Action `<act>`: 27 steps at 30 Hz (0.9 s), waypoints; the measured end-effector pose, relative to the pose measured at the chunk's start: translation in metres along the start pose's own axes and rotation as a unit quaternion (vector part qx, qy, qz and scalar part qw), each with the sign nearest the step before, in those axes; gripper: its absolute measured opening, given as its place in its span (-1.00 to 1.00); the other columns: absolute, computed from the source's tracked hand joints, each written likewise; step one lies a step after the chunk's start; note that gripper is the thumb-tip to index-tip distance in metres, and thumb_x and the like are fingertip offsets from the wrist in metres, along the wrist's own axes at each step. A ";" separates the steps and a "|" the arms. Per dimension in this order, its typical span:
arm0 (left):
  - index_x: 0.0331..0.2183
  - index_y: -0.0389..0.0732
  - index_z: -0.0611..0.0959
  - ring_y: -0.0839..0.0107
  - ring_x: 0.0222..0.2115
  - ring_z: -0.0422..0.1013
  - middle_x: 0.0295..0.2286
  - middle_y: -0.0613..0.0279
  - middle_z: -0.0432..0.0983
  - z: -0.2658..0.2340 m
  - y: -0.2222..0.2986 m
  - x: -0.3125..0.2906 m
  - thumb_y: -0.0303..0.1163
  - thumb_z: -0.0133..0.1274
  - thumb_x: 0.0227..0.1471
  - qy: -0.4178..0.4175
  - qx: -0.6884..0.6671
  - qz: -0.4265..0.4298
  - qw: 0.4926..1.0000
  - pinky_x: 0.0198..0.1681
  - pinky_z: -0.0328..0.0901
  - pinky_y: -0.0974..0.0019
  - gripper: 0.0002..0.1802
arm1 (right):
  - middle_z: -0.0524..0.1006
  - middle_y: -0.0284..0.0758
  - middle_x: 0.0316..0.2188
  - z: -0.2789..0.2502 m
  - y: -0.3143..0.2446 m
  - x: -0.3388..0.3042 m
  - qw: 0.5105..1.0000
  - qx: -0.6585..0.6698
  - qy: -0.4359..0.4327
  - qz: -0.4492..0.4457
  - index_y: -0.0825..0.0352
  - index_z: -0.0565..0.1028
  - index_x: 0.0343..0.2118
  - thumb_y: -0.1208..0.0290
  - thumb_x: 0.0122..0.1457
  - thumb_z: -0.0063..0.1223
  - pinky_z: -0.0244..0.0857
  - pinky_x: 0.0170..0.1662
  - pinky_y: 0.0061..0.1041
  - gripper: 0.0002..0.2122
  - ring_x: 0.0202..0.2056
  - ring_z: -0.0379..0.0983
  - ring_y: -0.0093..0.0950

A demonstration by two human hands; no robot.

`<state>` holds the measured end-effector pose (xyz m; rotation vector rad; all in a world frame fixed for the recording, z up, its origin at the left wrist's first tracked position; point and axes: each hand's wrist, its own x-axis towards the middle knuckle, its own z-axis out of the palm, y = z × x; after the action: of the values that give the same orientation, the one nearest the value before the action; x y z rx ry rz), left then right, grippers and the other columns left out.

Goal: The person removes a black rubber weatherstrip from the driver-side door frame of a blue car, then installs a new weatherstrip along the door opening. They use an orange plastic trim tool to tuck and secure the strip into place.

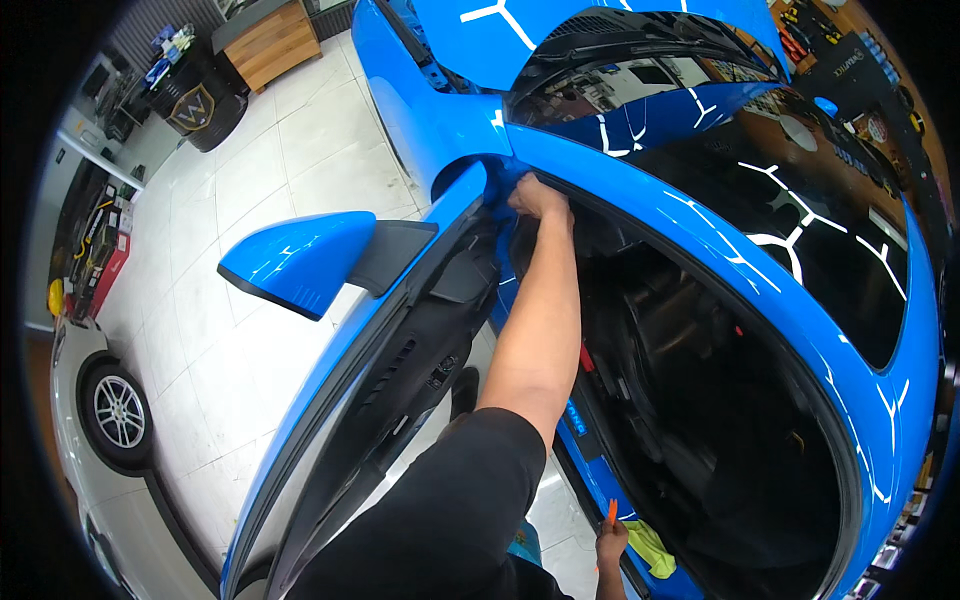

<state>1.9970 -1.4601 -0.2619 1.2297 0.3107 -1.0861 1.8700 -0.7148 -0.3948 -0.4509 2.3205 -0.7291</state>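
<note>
My left arm stretches forward between the open front door point(400, 330) and the body of a blue car. At the front door jamb point(508, 180), beside the base of the windshield pillar, my left hand point(541, 197) is closed, its fingertips tucked in against the blue surface. Whatever it may be holding is hidden. Low in the view, my right hand point(611, 545) grips a slim orange hand tool point(613, 510), pointing up. Beside that hand, over the blue door sill point(603, 482), is a yellow-green cloth point(650, 549); I cannot tell if the fingers hold it too.
The blue side mirror point(300, 262) juts out over the pale tiled floor point(240, 290). Across the floor at left stands a white car point(120, 490). A black drum point(205, 112) and a wooden cabinet point(267, 48) are farther back. The hood point(480, 35) is raised.
</note>
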 end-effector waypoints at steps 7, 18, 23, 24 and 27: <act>-0.37 -0.54 0.55 0.05 -0.31 0.48 -0.28 -0.22 0.57 -0.010 -0.009 0.020 -0.32 -0.15 0.03 -0.114 0.009 0.045 0.992 -0.18 0.33 0.01 -0.60 | 0.32 -0.49 -0.72 -0.003 -0.067 -0.008 0.998 0.040 -0.030 0.038 0.37 0.46 -0.50 0.39 0.29 -0.01 0.01 -0.60 -0.57 -0.76 -0.67 0.20 -0.69; -0.26 -0.32 0.60 0.18 -0.20 0.51 -0.23 0.04 0.57 -0.011 -0.002 0.037 -0.27 -0.25 0.19 -0.190 -0.093 -0.049 0.976 -0.11 0.38 0.09 -0.61 | 0.33 -0.48 -0.73 0.013 -0.096 -0.011 0.994 0.025 -0.070 0.079 0.36 0.46 -0.53 0.38 0.29 0.00 0.04 -0.65 -0.56 -0.75 -0.73 0.20 -0.67; -0.26 -0.31 0.60 0.25 -0.23 0.50 -0.24 0.05 0.57 -0.004 -0.008 0.037 -0.25 -0.17 0.18 -0.152 -0.031 -0.019 0.988 -0.17 0.38 0.13 -0.64 | 0.31 -0.51 -0.74 0.011 -0.107 -0.003 0.995 0.040 -0.078 0.057 0.33 0.45 -0.52 0.39 0.31 0.01 -0.04 -0.70 -0.65 -0.76 -0.76 0.16 -0.71; -0.25 -0.31 0.60 0.25 -0.23 0.50 -0.24 0.05 0.57 -0.003 -0.003 0.048 -0.25 -0.15 0.17 -0.140 -0.040 -0.010 0.989 -0.18 0.37 0.14 -0.65 | 0.31 -0.51 -0.74 0.013 -0.111 -0.002 0.994 0.042 -0.085 0.053 0.33 0.46 -0.51 0.39 0.31 0.01 -0.03 -0.70 -0.65 -0.76 -0.76 0.16 -0.71; -0.23 -0.34 0.59 0.24 -0.24 0.49 -0.24 0.01 0.57 -0.002 -0.002 0.039 -0.27 -0.11 0.16 -0.150 -0.063 -0.037 0.986 -0.17 0.37 0.15 -0.66 | 0.31 -0.51 -0.74 0.021 -0.106 0.004 0.994 0.040 -0.083 0.054 0.32 0.44 -0.52 0.39 0.30 0.00 -0.01 -0.68 -0.63 -0.76 -0.74 0.18 -0.70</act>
<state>2.0154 -1.4776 -0.2920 0.9319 0.1922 -1.2776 1.8947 -0.8078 -0.3456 -0.3341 2.1350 -0.7033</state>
